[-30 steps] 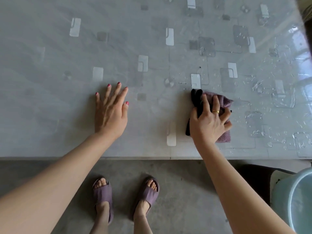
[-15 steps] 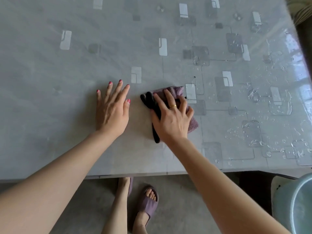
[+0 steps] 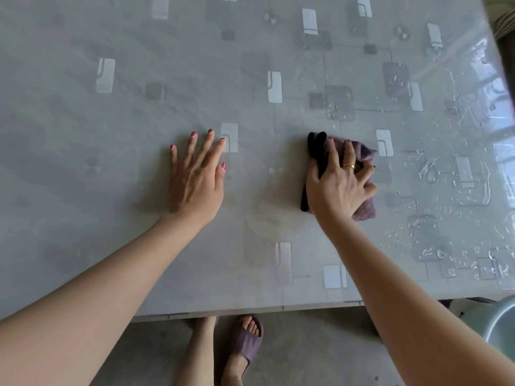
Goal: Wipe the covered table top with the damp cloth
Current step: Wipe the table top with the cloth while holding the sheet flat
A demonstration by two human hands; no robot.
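A grey table top (image 3: 117,151) under a clear plastic cover with pale square patterns fills most of the view. My right hand (image 3: 338,185) presses down on a folded purple cloth with a black edge (image 3: 365,156), right of centre on the table. My left hand (image 3: 196,176) lies flat on the cover with its fingers spread, about a hand's width to the left of the cloth, holding nothing. Water drops and streaks (image 3: 429,174) glisten on the cover to the right of the cloth.
The table's near edge (image 3: 250,309) runs across the lower part of the view, with a concrete floor and my feet in purple slippers (image 3: 245,344) below it. A pale green basin (image 3: 498,321) stands on the floor at the lower right.
My right hand swept the cloth left until it was close beside my left hand, then back to the right. My left hand stayed flat on the table.
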